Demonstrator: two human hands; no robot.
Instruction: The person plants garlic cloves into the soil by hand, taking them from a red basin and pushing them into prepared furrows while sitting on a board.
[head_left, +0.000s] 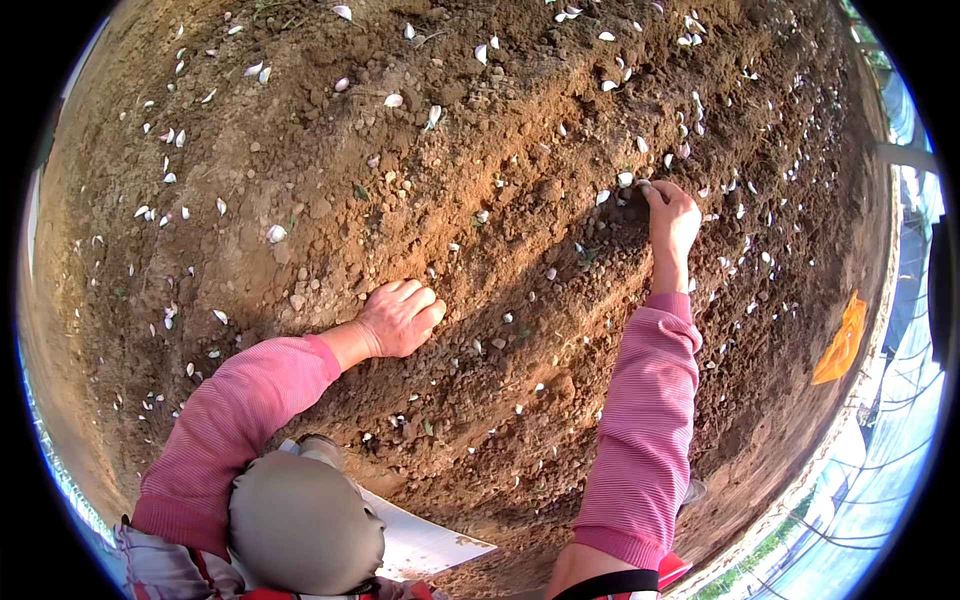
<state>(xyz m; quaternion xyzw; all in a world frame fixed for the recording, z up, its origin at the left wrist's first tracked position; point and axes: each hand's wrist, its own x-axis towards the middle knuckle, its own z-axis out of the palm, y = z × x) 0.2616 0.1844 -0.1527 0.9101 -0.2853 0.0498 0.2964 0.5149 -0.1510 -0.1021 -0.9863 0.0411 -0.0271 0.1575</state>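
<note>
My right hand reaches down to the brown soil, thumb and forefinger pinched together at the ground. A small pale thing shows at those fingertips; whether it is a clove is hard to tell. Just left of them lie a white garlic clove and another clove. Lower and to the left, my left hand rests on the soil with its fingers curled under. Its palm is hidden, so anything inside it cannot be seen. Above my left hand to the left lies a larger garlic piece.
Many garlic cloves are scattered over the uneven soil in loose rows. An orange bag or cloth lies at the right. A white board is by my knee. Translucent sheeting borders the plot at right.
</note>
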